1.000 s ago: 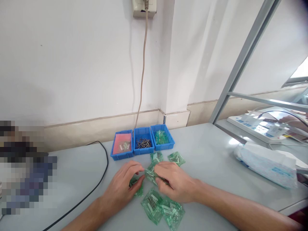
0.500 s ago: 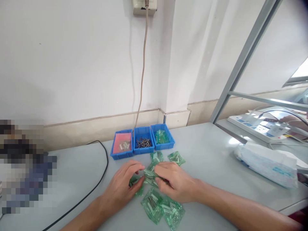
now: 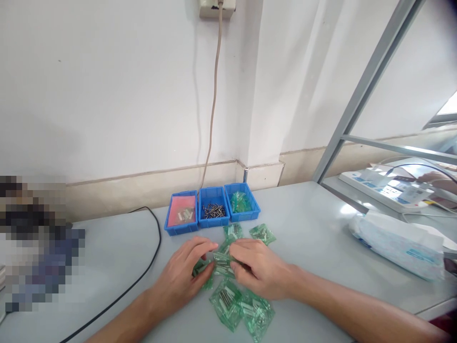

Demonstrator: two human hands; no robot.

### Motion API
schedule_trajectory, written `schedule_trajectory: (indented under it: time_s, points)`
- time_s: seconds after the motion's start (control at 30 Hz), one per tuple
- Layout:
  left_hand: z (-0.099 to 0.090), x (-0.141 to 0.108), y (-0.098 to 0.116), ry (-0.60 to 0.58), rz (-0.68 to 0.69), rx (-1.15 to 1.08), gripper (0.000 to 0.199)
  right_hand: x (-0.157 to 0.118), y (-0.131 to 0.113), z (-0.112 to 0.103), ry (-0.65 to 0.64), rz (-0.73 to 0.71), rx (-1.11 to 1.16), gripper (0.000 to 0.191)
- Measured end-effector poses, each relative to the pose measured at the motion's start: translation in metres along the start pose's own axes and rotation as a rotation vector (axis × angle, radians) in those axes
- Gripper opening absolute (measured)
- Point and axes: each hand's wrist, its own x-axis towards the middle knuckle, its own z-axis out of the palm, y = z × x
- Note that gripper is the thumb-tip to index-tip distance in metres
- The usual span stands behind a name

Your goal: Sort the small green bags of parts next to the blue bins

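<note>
Slightly leftward, the held packet (image 3: pixel 223 265) has shifted between the hands. Left hand (image 3: pixel 183 267), its arm from 7 o'clock, arches, finger and thumb narrowly apart; right hand (image 3: pixel 263 270), arm from 4, curls, pinching crinkly green film. At least five other packets (image 3: pixel 226 303) lie around; three blue plastic trays (image 3: pixel 182 230) sit at 12, the middle holding metal screws (image 3: pixel 213 211).

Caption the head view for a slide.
Two bare hands at a green bag, before three blue bins holding screws and small parts.
</note>
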Motion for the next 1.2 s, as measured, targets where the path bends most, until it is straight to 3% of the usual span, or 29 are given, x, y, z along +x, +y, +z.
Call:
schedule_trajectory:
  time_s: [0.27,0.83,1.2]
  points:
    - [-0.0018,0.0009,0.0016,-0.015,0.003,0.011,0.040,0.0003,0.0016,0.0013,-0.047,-0.006,-0.021,0.024]
    - [-0.0021,0.0032,0.0026,-0.006,0.021,0.013,0.036,0.0014,-0.0030,-0.0016,-0.020,0.028,-0.012,0.024]
    - [-0.0027,0.0042,0.0035,-0.015,0.021,0.008,0.038,-0.0017,0.0008,0.0000,0.002,0.057,0.020,0.013]
